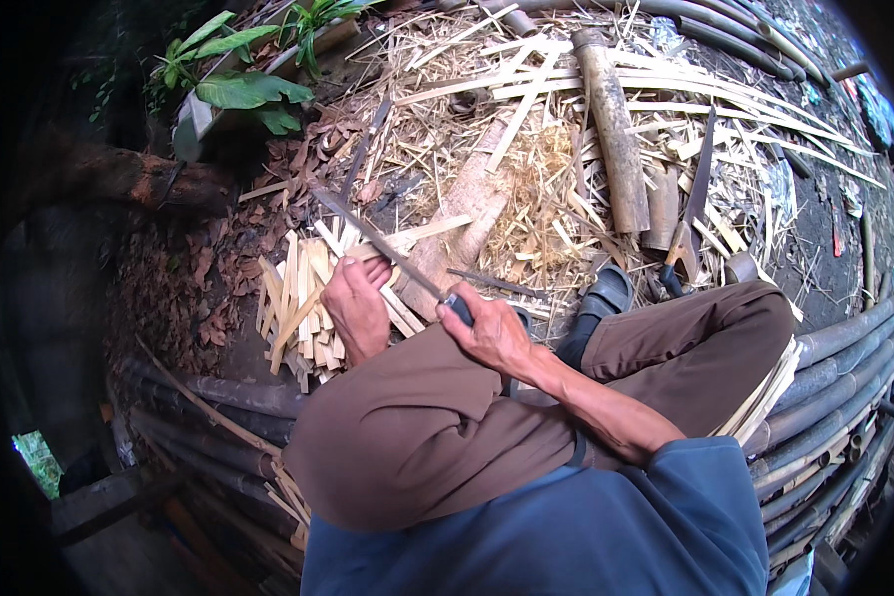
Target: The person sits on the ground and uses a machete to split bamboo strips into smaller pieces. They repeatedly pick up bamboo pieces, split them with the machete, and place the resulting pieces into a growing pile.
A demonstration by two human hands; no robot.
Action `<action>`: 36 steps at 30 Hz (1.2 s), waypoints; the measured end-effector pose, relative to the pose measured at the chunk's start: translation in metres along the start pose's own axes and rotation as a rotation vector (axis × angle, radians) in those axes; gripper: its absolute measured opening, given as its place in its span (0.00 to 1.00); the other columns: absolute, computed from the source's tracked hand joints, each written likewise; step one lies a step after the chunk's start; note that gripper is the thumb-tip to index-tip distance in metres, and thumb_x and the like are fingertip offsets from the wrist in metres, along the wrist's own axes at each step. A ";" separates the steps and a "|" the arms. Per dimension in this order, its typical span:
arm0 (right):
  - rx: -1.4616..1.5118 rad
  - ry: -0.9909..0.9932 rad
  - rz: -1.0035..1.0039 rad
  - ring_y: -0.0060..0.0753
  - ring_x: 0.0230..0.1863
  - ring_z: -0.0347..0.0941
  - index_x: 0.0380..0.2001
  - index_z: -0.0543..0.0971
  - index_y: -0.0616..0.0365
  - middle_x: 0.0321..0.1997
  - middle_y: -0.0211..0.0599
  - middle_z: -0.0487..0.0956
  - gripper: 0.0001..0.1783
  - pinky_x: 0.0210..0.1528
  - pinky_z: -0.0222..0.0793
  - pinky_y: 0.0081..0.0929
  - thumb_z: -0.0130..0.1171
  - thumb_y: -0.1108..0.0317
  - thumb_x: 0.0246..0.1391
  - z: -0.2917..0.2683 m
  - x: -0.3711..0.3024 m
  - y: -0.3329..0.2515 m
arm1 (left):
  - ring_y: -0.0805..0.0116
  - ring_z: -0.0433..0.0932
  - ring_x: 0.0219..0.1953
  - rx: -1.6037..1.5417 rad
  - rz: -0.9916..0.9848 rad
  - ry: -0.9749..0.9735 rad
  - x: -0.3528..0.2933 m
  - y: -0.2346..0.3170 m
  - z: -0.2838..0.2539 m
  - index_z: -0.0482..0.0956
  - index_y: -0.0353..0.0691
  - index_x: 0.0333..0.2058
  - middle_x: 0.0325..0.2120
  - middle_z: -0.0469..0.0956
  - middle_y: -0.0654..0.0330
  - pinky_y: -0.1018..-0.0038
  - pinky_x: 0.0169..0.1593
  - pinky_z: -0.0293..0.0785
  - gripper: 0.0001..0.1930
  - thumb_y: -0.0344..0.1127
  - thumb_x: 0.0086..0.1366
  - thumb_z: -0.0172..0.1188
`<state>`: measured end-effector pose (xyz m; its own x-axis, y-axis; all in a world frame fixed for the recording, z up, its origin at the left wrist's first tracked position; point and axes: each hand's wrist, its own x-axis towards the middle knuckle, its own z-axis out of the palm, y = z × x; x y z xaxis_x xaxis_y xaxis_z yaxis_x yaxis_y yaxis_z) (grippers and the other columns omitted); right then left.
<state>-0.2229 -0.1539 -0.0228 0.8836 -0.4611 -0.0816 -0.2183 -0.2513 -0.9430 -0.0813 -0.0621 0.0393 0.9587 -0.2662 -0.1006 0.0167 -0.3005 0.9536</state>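
My right hand [492,333] is closed round the dark handle of a long knife [379,241]. The blade points up and to the left, crossing over a pale bamboo strip [435,229]. My left hand [359,306] has its fingers curled at the near end of that strip, pinching it; the fingertips are partly hidden. Beside and beneath the left hand lies a heap of short, split bamboo strips [298,306]. A worn wooden board [464,204] slopes away on the ground just past the blade.
Shavings [541,194] and long strips litter the ground ahead. A thick bamboo pole [611,139] lies right of the board, near a saw [698,184] with a dark handle. Another blade [366,147] lies far left. Bamboo poles [844,363] run along the right; a leafy plant [248,89] grows far left.
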 end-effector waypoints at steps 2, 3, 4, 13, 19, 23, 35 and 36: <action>0.036 -0.060 0.122 0.63 0.25 0.77 0.42 0.75 0.56 0.20 0.55 0.77 0.17 0.29 0.70 0.50 0.56 0.53 0.63 -0.008 0.002 0.000 | 0.41 0.82 0.46 -0.003 0.001 -0.017 -0.001 -0.002 -0.004 0.67 0.13 0.42 0.42 0.77 0.27 0.61 0.50 0.82 0.23 0.36 0.73 0.36; 0.045 -0.074 0.115 0.63 0.25 0.77 0.43 0.74 0.56 0.20 0.55 0.77 0.17 0.29 0.70 0.50 0.56 0.53 0.63 -0.010 -0.001 -0.003 | 0.41 0.82 0.46 0.000 0.000 -0.013 -0.001 -0.007 -0.004 0.67 0.13 0.43 0.42 0.77 0.27 0.61 0.50 0.82 0.23 0.36 0.73 0.36; 0.052 -0.034 0.006 0.63 0.25 0.76 0.42 0.74 0.57 0.20 0.55 0.77 0.18 0.29 0.70 0.51 0.56 0.52 0.63 -0.007 -0.005 -0.003 | 0.41 0.82 0.46 0.022 0.020 -0.073 0.000 -0.005 -0.006 0.67 0.14 0.43 0.42 0.77 0.27 0.61 0.50 0.82 0.22 0.36 0.73 0.37; -0.013 -0.070 0.059 0.66 0.28 0.77 0.45 0.74 0.56 0.22 0.57 0.78 0.19 0.34 0.70 0.54 0.53 0.51 0.64 0.006 -0.004 0.017 | 0.43 0.84 0.43 -0.006 0.052 -0.027 0.000 -0.012 -0.007 0.69 0.13 0.42 0.40 0.79 0.29 0.62 0.47 0.85 0.21 0.33 0.74 0.34; -0.058 -0.055 0.091 0.70 0.30 0.76 0.42 0.72 0.56 0.24 0.63 0.78 0.20 0.35 0.70 0.54 0.52 0.48 0.64 0.007 -0.011 0.056 | 0.46 0.84 0.42 0.040 0.067 -0.011 0.007 -0.028 -0.014 0.70 0.14 0.43 0.38 0.79 0.30 0.63 0.46 0.86 0.22 0.33 0.74 0.34; -0.071 0.120 0.337 0.68 0.39 0.77 0.47 0.74 0.62 0.34 0.66 0.79 0.26 0.43 0.70 0.56 0.51 0.47 0.65 0.010 0.008 0.140 | 0.45 0.81 0.49 0.053 0.047 0.045 0.027 -0.028 -0.010 0.68 0.21 0.54 0.49 0.75 0.32 0.60 0.52 0.82 0.25 0.42 0.77 0.35; -0.071 0.117 0.391 0.53 0.33 0.77 0.41 0.75 0.62 0.29 0.56 0.79 0.28 0.38 0.69 0.47 0.58 0.44 0.58 -0.017 0.006 0.141 | 0.65 0.76 0.33 -0.177 0.160 -0.209 0.095 -0.140 0.094 0.51 0.36 0.67 0.31 0.75 0.56 0.66 0.42 0.76 0.25 0.37 0.76 0.39; -0.071 0.175 0.330 0.53 0.30 0.76 0.40 0.75 0.62 0.27 0.54 0.79 0.26 0.36 0.69 0.46 0.60 0.46 0.58 -0.025 0.006 0.136 | 0.69 0.74 0.27 -0.327 0.080 -0.222 0.090 -0.119 0.091 0.52 0.35 0.67 0.25 0.73 0.60 0.70 0.35 0.77 0.23 0.35 0.76 0.37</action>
<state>-0.2575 -0.2122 -0.1438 0.6778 -0.6642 -0.3153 -0.5132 -0.1203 -0.8498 -0.0229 -0.1337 -0.1092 0.8765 -0.4791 -0.0469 0.0680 0.0267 0.9973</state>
